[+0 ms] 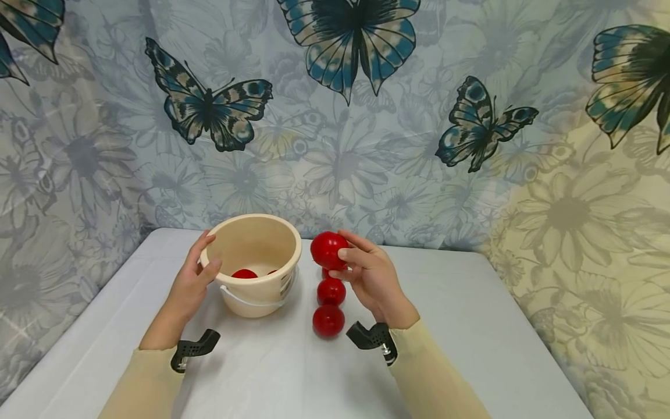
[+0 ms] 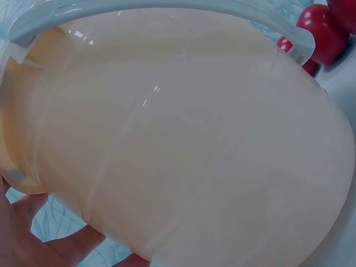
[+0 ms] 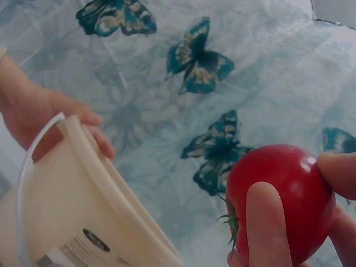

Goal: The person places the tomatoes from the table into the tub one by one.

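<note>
My left hand point(image 1: 185, 291) grips a cream plastic bucket point(image 1: 246, 304) by the left side of its rim, thumb over the edge and fingers outside. The bucket is upright but slightly tilted, its handle point(image 1: 256, 303) hanging down in front. Inside lies a red tomato point(image 1: 244, 274), with a sliver of another red one by the right wall. My right hand point(image 1: 381, 282) holds a tomato point(image 3: 308, 203) between thumb and fingers, raised just right of the bucket; its green stem shows in the right wrist view. Below it, a tomato point(image 1: 331, 291) and a nearer tomato point(image 1: 328, 321) stand in line.
A third tomato point(image 1: 325, 273) in the row is mostly hidden behind the held one. All rest on a white-covered table point(image 1: 445, 326). Cloth with butterflies point(image 1: 356, 46) hangs behind the table and along both sides. Each wrist wears a black camera mount point(image 1: 373, 336).
</note>
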### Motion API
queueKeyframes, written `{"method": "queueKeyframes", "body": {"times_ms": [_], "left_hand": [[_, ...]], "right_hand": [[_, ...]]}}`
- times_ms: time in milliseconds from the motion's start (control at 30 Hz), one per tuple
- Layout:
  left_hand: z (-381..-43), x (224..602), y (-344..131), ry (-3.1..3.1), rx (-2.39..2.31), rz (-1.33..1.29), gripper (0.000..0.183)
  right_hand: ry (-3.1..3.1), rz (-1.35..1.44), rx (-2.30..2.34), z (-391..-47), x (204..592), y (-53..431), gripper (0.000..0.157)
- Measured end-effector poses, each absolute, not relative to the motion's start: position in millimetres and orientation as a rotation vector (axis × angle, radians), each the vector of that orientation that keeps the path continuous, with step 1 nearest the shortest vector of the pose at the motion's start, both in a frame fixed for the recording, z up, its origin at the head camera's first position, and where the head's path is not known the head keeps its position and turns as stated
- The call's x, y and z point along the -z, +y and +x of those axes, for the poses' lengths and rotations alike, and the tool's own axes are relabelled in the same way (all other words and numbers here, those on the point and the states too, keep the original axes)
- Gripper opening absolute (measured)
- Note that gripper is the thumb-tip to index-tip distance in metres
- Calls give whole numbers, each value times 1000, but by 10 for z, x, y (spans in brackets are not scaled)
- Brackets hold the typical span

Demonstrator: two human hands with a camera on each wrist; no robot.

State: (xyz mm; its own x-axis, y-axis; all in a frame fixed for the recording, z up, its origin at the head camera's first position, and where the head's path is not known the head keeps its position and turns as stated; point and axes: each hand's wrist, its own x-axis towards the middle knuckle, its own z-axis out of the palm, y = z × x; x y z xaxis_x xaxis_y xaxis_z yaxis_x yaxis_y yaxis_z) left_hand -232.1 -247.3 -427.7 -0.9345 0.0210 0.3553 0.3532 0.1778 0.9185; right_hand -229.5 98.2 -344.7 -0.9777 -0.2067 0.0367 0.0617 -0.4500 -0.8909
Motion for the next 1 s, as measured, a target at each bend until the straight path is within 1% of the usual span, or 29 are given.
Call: {"method": "queueKeyframes", "body": {"times_ms": [200, 533, 700, 867, 1000], "left_hand": [[-2311, 4284, -2471, -2170, 1848, -383, 59], [-2300, 4280, -2462, -2165, 1854, -379, 59], [-2298, 4282, -2462, -2153, 1868, -387, 58], [-2297, 4280, -2464, -2170, 1846, -374, 58], [-2296, 4269, -2468, -2195, 1814, -362, 58]], "right_hand": [[1692, -300, 2451, -2427, 3317, 715, 46], [1766, -355, 2382, -2643, 3170, 343, 47], [1775, -367, 2366, -2700, 3169, 233, 51], [1790, -360, 2365, -2748, 3201, 154, 46], [1770, -330, 2367, -2767, 3225, 111, 46]]}}
